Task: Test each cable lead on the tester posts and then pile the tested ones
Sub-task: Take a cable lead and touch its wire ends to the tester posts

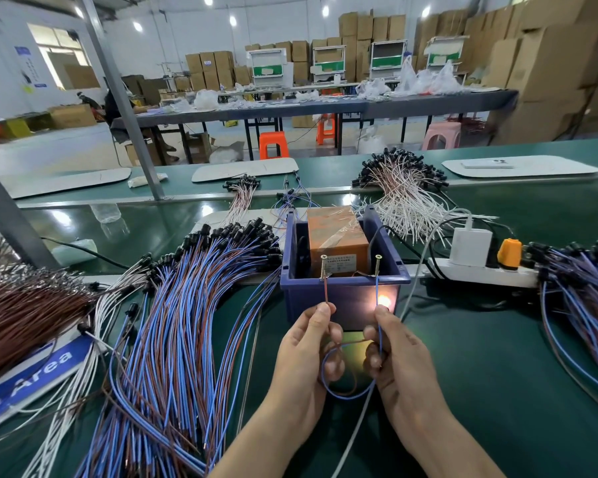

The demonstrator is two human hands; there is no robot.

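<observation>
A blue bin holds an orange tester box. Two screw posts stand at the bin's front rim. My left hand pinches the brown lead, its tip touching the left post. My right hand pinches the blue lead, its tip up at the right post. The cable loops down between my hands. A small lamp glows orange beside my right thumb. A big pile of blue-and-brown cables lies on the left, and another cable pile on the right.
A white power strip with a white charger and an orange plug lies right of the bin. White-and-brown cables are heaped behind it. Brown wires and a blue sign lie far left. A grey cord runs under my right forearm.
</observation>
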